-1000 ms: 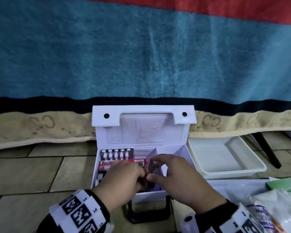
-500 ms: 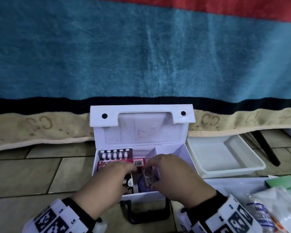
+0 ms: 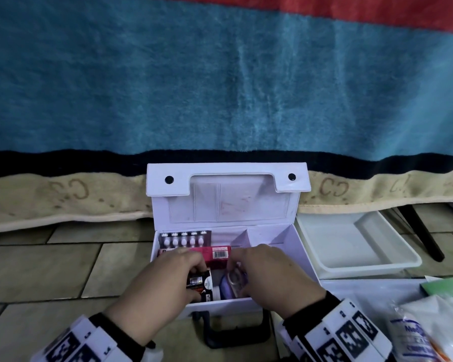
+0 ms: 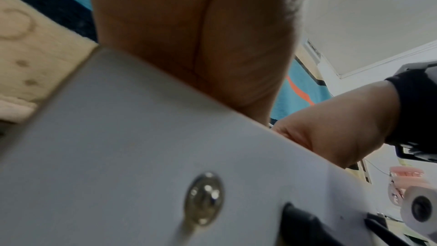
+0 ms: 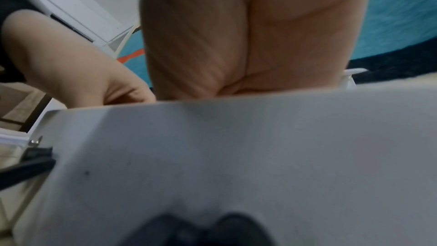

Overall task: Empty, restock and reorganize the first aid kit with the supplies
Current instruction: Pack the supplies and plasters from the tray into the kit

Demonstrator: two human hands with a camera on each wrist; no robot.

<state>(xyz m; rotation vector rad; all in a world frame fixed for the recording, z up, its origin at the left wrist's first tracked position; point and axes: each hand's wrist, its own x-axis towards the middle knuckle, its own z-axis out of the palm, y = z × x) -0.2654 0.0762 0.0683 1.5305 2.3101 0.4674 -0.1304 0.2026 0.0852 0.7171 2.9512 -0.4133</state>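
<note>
The white first aid kit (image 3: 246, 305) stands open on the tiled floor with its lid upright. At its back left stands a blister pack (image 3: 183, 240), with a pink box (image 3: 217, 253) in front of it. Both hands reach into the front of the left compartment. My left hand (image 3: 195, 270) curls its fingers over a black-and-white pack (image 3: 200, 283). My right hand (image 3: 237, 269) pinches a small clear container (image 3: 234, 279) against a purple item (image 3: 225, 288). In both wrist views only a palm shows above the kit's front wall (image 4: 141, 156) (image 5: 260, 147); the fingertips are hidden.
A white tray (image 3: 351, 246) sits on the floor right of the kit. Bagged supplies (image 3: 429, 327) and a green box (image 3: 447, 286) lie at the lower right. A blanket-draped bed edge (image 3: 63, 199) runs behind. A black leg (image 3: 424, 236) slants at the right.
Both hands have sunk lower into the kit. The clear container has gone down from beside the divider to the purple item, and the left hand has slid back onto the black-and-white pack.
</note>
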